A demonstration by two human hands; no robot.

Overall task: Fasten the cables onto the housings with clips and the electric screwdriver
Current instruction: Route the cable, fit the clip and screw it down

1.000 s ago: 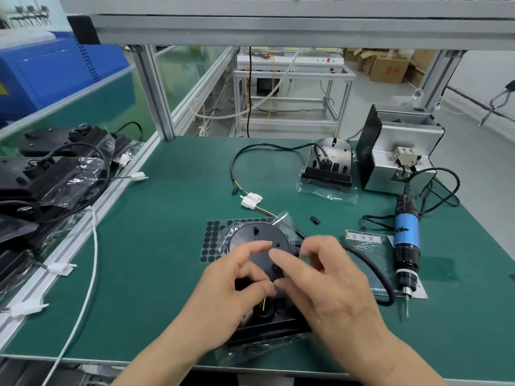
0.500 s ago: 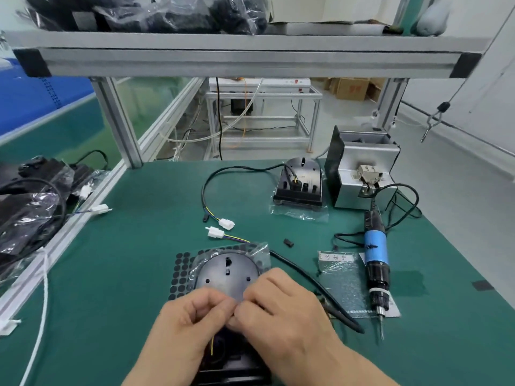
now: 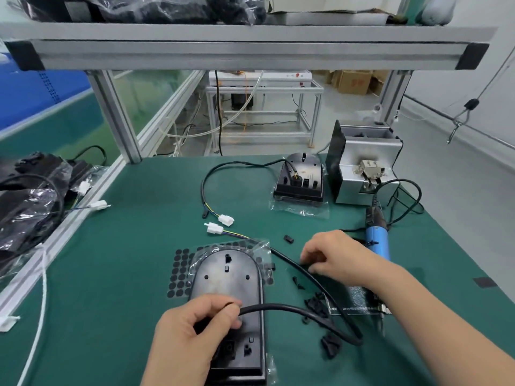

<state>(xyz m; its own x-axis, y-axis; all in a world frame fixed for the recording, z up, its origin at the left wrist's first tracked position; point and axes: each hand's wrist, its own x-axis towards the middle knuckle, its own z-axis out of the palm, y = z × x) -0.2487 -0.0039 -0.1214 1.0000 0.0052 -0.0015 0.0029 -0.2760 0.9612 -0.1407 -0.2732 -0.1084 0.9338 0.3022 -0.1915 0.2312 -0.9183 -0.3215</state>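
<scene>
Pinching the cable [image 3: 278, 305] between curled left hand [image 3: 195, 330] fingers, above the housing [image 3: 225, 282] lying flat on the mat [image 3: 111, 274]. Hovering with right hand [image 3: 337, 257] fingers curled together by the cable, near loose clips [image 3: 316, 303]; cannot tell if holding anything.

The bench mat [image 3: 133, 274] is matt green. The near housing [image 3: 225, 277] is black moulded plastic with a dull sheen, lying on crinkly, glossy clear film [image 3: 263, 246]. Its cable [image 3: 292, 309] has a smooth, matt black jacket. At two o'clock the screwdriver [image 3: 377, 243] has a shiny blue plastic body. At one o'clock the feeder box [image 3: 370, 151] is brushed metal.
</scene>
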